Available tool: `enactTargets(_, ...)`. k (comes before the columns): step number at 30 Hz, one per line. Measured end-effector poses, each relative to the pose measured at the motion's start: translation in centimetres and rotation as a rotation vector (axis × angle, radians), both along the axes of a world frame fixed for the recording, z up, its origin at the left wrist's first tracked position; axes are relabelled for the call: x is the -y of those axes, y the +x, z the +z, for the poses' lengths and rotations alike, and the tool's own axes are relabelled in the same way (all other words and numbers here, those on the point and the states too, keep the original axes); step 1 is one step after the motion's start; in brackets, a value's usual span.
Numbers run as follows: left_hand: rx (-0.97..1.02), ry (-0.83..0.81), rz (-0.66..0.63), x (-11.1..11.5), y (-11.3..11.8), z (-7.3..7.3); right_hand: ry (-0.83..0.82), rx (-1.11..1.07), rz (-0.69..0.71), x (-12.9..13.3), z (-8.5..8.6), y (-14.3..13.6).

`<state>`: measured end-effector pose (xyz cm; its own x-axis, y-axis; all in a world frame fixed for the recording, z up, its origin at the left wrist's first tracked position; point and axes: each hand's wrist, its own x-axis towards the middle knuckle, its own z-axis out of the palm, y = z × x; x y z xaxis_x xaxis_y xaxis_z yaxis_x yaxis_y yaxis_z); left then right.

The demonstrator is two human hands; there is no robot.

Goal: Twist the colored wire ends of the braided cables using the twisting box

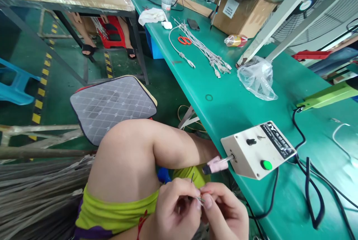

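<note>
Close together over my lap, my left hand and my right hand pinch thin wires between thumbs and forefingers. A short dark wire end sticks up above the left fingers. The rest of what they hold is hidden by the fingers. Just beyond the hands is a white control box with a black knob and a green button. From its side juts a shaft with a pink-wrapped, black-tipped end, apart from my fingers. A thick bundle of grey cables lies at the lower left.
On the green workbench lie white USB cables, orange-handled scissors, a plastic bag, a bottle and a cardboard box. Black cords loop at right. A cushioned stool stands left; another person's legs show behind.
</note>
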<state>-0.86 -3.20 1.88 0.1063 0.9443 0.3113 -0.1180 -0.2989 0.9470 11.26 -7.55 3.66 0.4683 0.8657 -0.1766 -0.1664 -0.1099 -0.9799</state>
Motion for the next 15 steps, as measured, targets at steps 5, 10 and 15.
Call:
enactTargets(5,-0.045,0.118,0.011,-0.5,0.4,-0.2,0.033,-0.180,0.160,-0.7,-0.2,1.4)
enactTargets(10,-0.090,0.229,-0.024,-1.5,0.4,-0.3,0.086,-0.337,0.150,-2.1,0.8,0.7)
enactTargets(15,-0.189,0.205,0.053,-1.8,0.1,1.1,0.045,-0.308,0.145,-2.4,0.7,0.7)
